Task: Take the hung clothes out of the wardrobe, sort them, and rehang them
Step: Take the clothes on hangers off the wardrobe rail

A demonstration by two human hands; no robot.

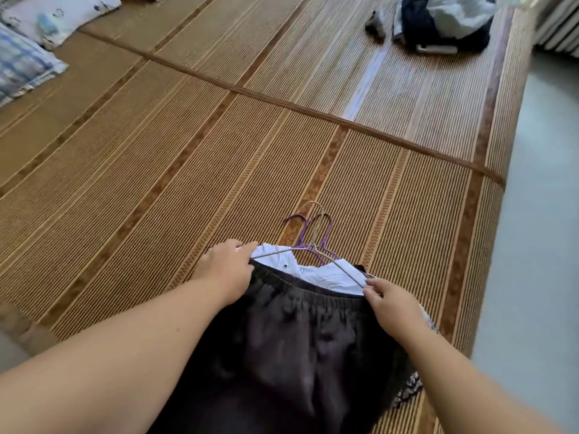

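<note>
A dark garment with an elastic waistband (300, 336) lies on the bamboo mat (188, 158) in the lower middle, over a white garment (326, 272) whose top shows above the waistband. A beige wire hanger (316, 242) sits on top, with purple hangers (302, 227) under it, hooks pointing away from me. My left hand (227, 267) grips the left end of the beige hanger at the waistband. My right hand (391, 300) pinches the hanger's right end.
A pile of dark and pale clothes (445, 20) lies at the far right of the mat. Pillows and a blue checked cloth (34, 42) are at the far left. The mat's edge drops to a grey floor (539, 245) on the right.
</note>
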